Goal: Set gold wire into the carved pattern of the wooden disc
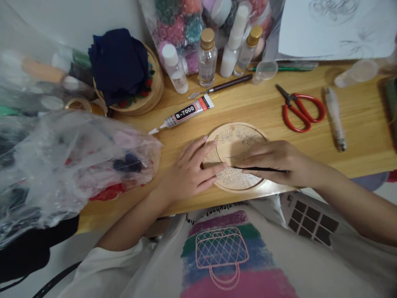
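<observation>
A round wooden plate (221, 185) with a raised rim lies near the table's front edge, its face covered in fine dark line drawings of curls and feather-like strokes. My left hand (194, 167) rests on the plate's left side, fingers spread and extended. Over its right half, my right hand (274, 161) is closed around a thin dark pen-like tool (263, 169), held low and almost flat. The tool's tip is near the plate's middle, close to my left fingertips. Whether the tip touches the wood I cannot tell.
Behind the plate lie a B-7000 glue tube (189, 111) and a dark-handled palette knife (231, 83). Red-handled scissors (300, 108) and a whitish pen-shaped tool (335, 120) are at right. Small bottles (207, 58) stand at the back. Plastic bags (77, 157) crowd the left.
</observation>
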Available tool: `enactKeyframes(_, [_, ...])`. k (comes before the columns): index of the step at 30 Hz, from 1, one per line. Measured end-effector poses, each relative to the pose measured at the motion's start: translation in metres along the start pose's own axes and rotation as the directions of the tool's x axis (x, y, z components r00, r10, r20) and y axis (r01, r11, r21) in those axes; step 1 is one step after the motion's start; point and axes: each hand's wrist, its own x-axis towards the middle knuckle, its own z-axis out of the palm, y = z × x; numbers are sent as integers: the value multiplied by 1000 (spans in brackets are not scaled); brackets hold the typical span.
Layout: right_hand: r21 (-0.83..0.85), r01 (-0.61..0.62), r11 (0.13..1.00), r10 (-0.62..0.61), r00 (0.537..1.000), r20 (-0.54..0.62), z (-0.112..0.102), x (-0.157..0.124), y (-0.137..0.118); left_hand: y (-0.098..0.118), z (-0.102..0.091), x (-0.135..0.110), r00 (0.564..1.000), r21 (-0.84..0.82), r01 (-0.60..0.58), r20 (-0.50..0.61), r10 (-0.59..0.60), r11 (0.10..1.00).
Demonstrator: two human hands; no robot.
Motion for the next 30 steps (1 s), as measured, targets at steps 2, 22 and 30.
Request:
enactKeyframes(2, [10,2,1000,-2,1000,15,-2,1,2,0,1,0,1000,1,1,6,-1,1000])
enactKeyframes(22, [-44,47,998,-50,996,-69,5,-2,3,77,23,-2,898,223,437,-155,-411,872])
enactKeyframes(30, [-51,25,998,-28,998,-65,5,-3,2,90,41,-1,830,77,530,-253,-498,844])
